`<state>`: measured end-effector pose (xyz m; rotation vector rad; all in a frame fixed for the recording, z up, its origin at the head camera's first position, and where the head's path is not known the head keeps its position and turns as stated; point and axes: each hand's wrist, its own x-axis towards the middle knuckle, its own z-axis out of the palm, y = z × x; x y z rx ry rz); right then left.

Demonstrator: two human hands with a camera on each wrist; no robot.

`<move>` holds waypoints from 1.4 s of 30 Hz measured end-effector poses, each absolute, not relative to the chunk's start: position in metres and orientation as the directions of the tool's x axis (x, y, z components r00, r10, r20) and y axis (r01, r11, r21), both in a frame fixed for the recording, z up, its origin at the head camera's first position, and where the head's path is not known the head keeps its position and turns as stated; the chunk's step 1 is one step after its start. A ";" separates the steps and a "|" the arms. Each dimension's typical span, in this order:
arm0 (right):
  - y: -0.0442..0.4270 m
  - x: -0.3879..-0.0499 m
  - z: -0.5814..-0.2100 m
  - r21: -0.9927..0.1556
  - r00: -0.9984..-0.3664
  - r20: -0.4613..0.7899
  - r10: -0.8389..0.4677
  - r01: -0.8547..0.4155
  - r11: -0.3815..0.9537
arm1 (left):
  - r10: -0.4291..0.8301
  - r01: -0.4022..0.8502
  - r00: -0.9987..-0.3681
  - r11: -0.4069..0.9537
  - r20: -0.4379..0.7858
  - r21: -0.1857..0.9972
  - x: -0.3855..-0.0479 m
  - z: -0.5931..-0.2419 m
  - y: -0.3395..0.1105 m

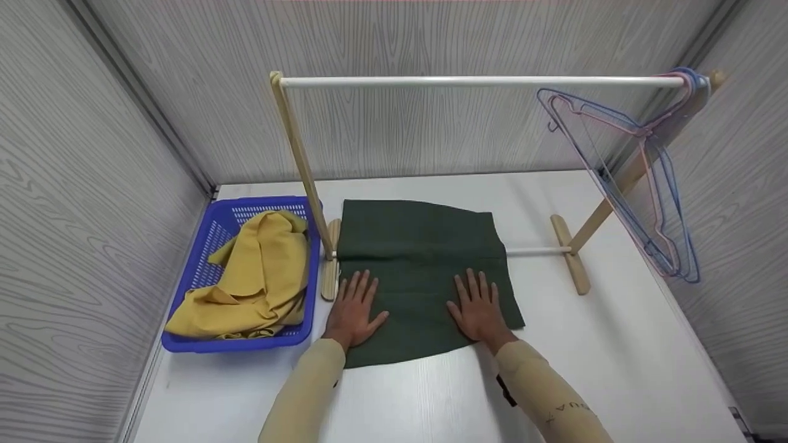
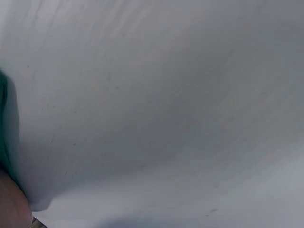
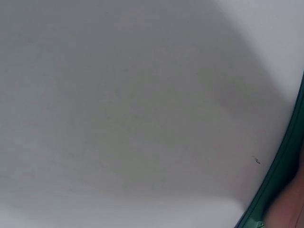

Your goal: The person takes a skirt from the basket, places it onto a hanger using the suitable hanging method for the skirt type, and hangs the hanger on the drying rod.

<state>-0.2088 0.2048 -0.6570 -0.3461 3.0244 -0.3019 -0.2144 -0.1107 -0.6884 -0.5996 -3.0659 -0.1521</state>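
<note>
Currently resting left hand (image 1: 354, 314) palm-down on dark green cloth (image 1: 418, 289), fingers straight and apart. Likewise resting right hand (image 1: 481, 312) on the same cloth, farther right, fingers straight and apart. Beneath both hands and past the fingertips, dark green cloth lying spread on white bench (image 1: 425, 400). Near left hand, on its left, blue basket (image 1: 237, 346) with crumpled yellow fabric (image 1: 258, 277) inside. Ahead of both hands, white upper bar (image 1: 431, 81) on wooden supports. Ahead and right of right hand, pink and blue hangers (image 1: 643, 131) on that bar.
</note>
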 end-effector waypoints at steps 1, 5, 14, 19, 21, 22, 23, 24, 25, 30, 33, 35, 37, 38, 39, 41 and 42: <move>0.205 -0.208 -0.657 -0.202 -0.971 -0.063 -0.229 -0.212 0.956 | 0.377 0.378 -0.926 0.921 0.030 0.092 -0.214 -0.689 -0.110; 0.206 -0.208 -0.659 -0.205 -0.971 -0.067 -0.231 -0.213 0.955 | 0.373 0.372 -0.928 0.924 0.010 0.091 -0.213 -0.687 -0.109; 0.205 -0.210 -0.661 -0.203 -0.973 -0.024 -0.230 -0.221 0.954 | 0.366 0.358 -0.925 0.929 -0.102 0.089 -0.216 -0.669 -0.104; 0.207 -0.210 -0.668 -0.208 -0.975 -0.032 -0.220 -0.209 0.956 | 0.343 0.342 -0.914 0.939 -0.216 0.042 -0.218 -0.659 -0.098; 0.207 -0.210 -0.668 -0.205 -0.975 -0.046 -0.218 -0.204 0.957 | 0.332 0.341 -0.904 0.940 -0.270 0.014 -0.219 -0.650 -0.095; 0.207 -0.210 -0.666 -0.196 -0.974 -0.063 -0.217 -0.201 0.960 | 0.327 0.342 -0.897 0.940 -0.296 0.002 -0.220 -0.643 -0.093; 0.207 -0.211 -0.662 -0.190 -0.973 -0.073 -0.219 -0.202 0.961 | 0.322 0.343 -0.889 0.939 -0.325 -0.009 -0.221 -0.634 -0.091; 0.206 -0.212 -0.658 -0.186 -0.972 -0.074 -0.224 -0.207 0.960 | 0.319 0.347 -0.880 0.938 -0.352 -0.018 -0.223 -0.624 -0.089; 0.206 -0.214 -0.652 -0.179 -0.970 -0.077 -0.230 -0.213 0.960 | 0.324 0.353 -0.871 0.935 -0.369 -0.013 -0.225 -0.615 -0.088; 0.215 -0.228 -0.616 -0.126 -0.968 -0.023 -0.250 -0.245 0.961 | 0.371 0.369 -0.864 0.927 -0.339 0.073 -0.237 -0.578 -0.095; 0.228 -0.239 -0.595 -0.067 -0.968 0.023 -0.249 -0.250 0.966 | 0.363 0.358 -0.891 0.931 -0.272 0.072 -0.242 -0.566 -0.109; 0.238 -0.247 -0.581 -0.032 -0.971 0.051 -0.235 -0.237 0.971 | 0.351 0.347 -0.907 0.936 -0.234 0.058 -0.244 -0.561 -0.118; 0.251 -0.255 -0.565 -0.001 -0.975 0.076 -0.210 -0.211 0.977 | 0.352 0.348 -0.914 0.936 -0.204 0.054 -0.245 -0.559 -0.127; 0.257 -0.258 -0.557 0.004 -0.977 0.088 -0.194 -0.194 0.981 | 0.355 0.350 -0.915 0.935 -0.189 0.060 -0.246 -0.558 -0.131; 0.264 -0.262 -0.548 0.011 -0.978 0.102 -0.180 -0.180 0.984 | 0.360 0.354 -0.916 0.933 -0.176 0.064 -0.246 -0.556 -0.134; 0.276 -0.267 -0.531 0.026 -0.976 0.143 -0.163 -0.161 0.987 | 0.369 0.361 -0.920 0.929 -0.136 0.078 -0.246 -0.552 -0.140; 0.282 -0.270 -0.522 0.031 -0.971 0.174 -0.165 -0.162 0.986 | 0.370 0.363 -0.922 0.928 -0.110 0.081 -0.247 -0.550 -0.142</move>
